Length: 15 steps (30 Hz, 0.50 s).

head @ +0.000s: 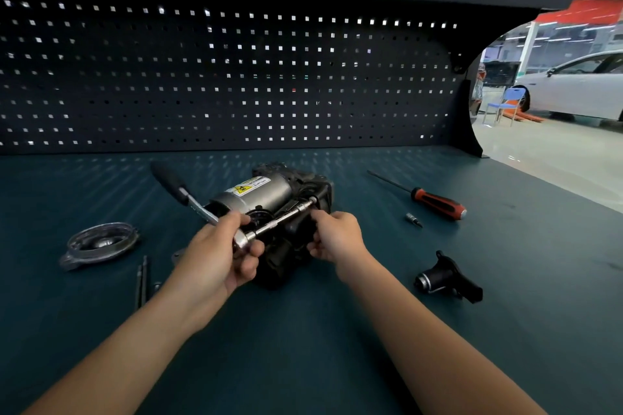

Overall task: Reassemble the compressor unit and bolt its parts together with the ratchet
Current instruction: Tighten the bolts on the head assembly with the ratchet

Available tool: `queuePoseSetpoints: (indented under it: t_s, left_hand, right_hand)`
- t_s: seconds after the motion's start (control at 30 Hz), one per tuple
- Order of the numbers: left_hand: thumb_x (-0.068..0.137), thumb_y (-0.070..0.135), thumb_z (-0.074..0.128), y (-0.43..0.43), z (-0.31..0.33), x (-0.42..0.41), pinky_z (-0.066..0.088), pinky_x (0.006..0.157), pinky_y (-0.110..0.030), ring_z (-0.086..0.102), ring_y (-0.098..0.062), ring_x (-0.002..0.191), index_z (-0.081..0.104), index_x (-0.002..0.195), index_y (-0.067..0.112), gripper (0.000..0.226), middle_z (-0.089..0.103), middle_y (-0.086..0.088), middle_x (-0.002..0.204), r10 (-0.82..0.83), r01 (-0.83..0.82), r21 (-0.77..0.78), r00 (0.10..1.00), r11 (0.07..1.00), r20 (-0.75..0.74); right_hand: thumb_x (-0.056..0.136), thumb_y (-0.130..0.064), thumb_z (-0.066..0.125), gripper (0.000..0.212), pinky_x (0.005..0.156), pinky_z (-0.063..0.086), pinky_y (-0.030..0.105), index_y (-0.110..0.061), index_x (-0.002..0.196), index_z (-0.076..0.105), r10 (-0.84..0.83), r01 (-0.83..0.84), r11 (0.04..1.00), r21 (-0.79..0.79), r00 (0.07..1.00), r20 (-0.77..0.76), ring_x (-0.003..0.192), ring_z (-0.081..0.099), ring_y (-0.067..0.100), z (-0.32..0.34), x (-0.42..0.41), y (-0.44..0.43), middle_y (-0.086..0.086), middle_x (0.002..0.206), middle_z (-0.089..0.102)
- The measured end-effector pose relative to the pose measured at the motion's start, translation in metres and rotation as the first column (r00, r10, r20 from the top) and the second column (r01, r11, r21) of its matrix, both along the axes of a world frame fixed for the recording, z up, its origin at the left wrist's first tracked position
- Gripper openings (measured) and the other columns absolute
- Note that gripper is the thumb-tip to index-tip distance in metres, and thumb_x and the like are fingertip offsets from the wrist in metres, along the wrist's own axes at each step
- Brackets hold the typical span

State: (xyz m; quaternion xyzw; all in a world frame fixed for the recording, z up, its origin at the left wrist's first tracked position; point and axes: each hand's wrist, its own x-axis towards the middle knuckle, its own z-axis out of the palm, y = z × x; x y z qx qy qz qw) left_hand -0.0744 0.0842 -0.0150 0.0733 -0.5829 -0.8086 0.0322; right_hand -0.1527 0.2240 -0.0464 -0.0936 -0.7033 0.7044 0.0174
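Bolting is the step in hand. The ratchet (197, 207), fitted with a long extension bar (279, 220), is seated at the far right end of the compressor unit (259, 193), and is judged to be on a fastener there. The left hand (219, 256) is curled round the ratchet head, with the handle projecting toward 10 o'clock. The right hand (337, 239) grips the unit's dark housing at its 4 o'clock side, fingers curled, steadying it.

The unit lies on its side at the centre of the bench (303, 330), just beyond both hands. The next move is judged to call for swinging the handle while keeping the bar square to the fastener, since a tilt risks slipping off.

Parts lying apart suggest assembly is incomplete:
- a round cover (101, 242) at 9 o'clock
- a black fitting (445, 279) at 4 o'clock
- loose bolts (143, 279) at 8 o'clock
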Motion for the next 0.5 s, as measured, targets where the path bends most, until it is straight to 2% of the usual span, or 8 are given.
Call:
queuePoseSetpoints:
  t_s: [0.07,0.1,0.13,0.2,0.27,0.33,0.4,0.5]
  left_hand:
    - [0.099,0.023,0.038,0.003,-0.005,0.003,0.036,0.036,-0.016,0.039,-0.008,0.033,0.05,0.093,0.017,0.014,0.052,0.0,0.044,0.007,-0.019,-0.15,0.997,0.989,-0.079]
    - [0.099,0.021,0.039,0.004,-0.009,0.004,0.038,0.037,-0.015,0.041,-0.008,0.034,0.049,0.093,0.019,0.013,0.053,0.0,0.046,0.001,-0.032,-0.229,0.991,0.973,-0.134]
    - [0.098,0.018,0.039,0.006,-0.013,0.005,0.039,0.039,-0.015,0.044,-0.008,0.035,0.049,0.092,0.02,0.012,0.054,0.001,0.047,-0.012,-0.049,-0.306,0.981,0.951,-0.195]
    - [0.097,0.014,0.04,0.007,-0.022,0.007,0.041,0.045,-0.015,0.049,-0.007,0.039,0.048,0.092,0.025,0.015,0.056,0.0,0.05,-0.072,-0.095,-0.475,0.944,0.875,-0.322]
    - [0.095,0.02,0.041,0.006,-0.032,0.007,0.042,0.052,-0.014,0.054,-0.005,0.045,0.048,0.094,0.031,0.013,0.057,0.0,0.058,-0.157,-0.15,-0.638,0.904,0.755,-0.399]
    - [0.09,0.031,0.04,0.004,-0.037,0.008,0.043,0.057,-0.013,0.057,-0.005,0.052,0.046,0.093,0.037,0.01,0.059,0.004,0.067,-0.22,-0.179,-0.722,0.88,0.668,-0.421]
    - [0.088,0.034,0.039,0.001,-0.039,0.007,0.043,0.058,-0.014,0.058,-0.005,0.055,0.046,0.092,0.041,0.01,0.06,0.01,0.073,-0.236,-0.195,-0.743,0.871,0.641,-0.432]
    - [0.092,0.027,0.042,-0.004,-0.039,0.002,0.043,0.058,-0.014,0.057,-0.004,0.055,0.047,0.092,0.041,0.015,0.061,0.009,0.074,-0.259,-0.204,-0.757,0.858,0.62,-0.444]
  right_hand:
    - [0.091,-0.018,0.05,0.017,0.056,0.04,0.026,-0.013,0.075,0.049,-0.123,0.135,0.985,0.105,0.986,-0.112,0.065,0.052,0.017,0.001,-0.005,0.007,0.005,0.078,0.054]
    - [0.091,-0.016,0.048,0.008,0.067,0.039,0.026,-0.012,0.088,0.054,-0.169,0.199,0.968,0.151,0.967,-0.191,0.079,0.052,0.016,0.003,-0.007,0.011,0.004,0.093,0.057]
    - [0.092,-0.013,0.045,0.019,0.078,0.038,0.024,-0.012,0.107,0.056,-0.168,0.223,0.957,0.188,0.948,-0.271,0.094,0.05,0.013,0.005,-0.009,0.016,0.002,0.112,0.054]
    - [0.093,-0.004,0.037,0.044,0.101,0.03,0.019,-0.012,0.136,0.043,-0.045,0.164,0.945,0.282,0.922,-0.386,0.124,0.04,0.011,0.008,-0.015,0.023,-0.001,0.139,0.04]
    - [0.092,0.003,0.033,0.051,0.101,0.017,0.008,-0.012,0.14,0.039,0.121,0.085,0.899,0.429,0.894,-0.432,0.136,0.031,0.014,0.008,-0.02,0.024,-0.001,0.146,0.037]
    - [0.09,0.005,0.033,0.051,0.096,0.014,0.002,-0.009,0.138,0.044,0.222,0.08,0.818,0.57,0.87,-0.441,0.136,0.031,0.016,0.001,-0.027,0.025,0.001,0.146,0.038]
    - [0.09,0.003,0.035,0.05,0.095,0.011,0.001,-0.009,0.137,0.045,0.217,0.123,0.785,0.607,0.863,-0.456,0.137,0.031,0.015,-0.004,-0.029,0.026,0.003,0.147,0.038]
    - [0.089,0.0,0.04,0.047,0.095,0.014,0.002,-0.008,0.136,0.047,0.205,0.149,0.772,0.618,0.862,-0.464,0.133,0.035,0.015,-0.012,-0.028,0.034,0.003,0.144,0.042]
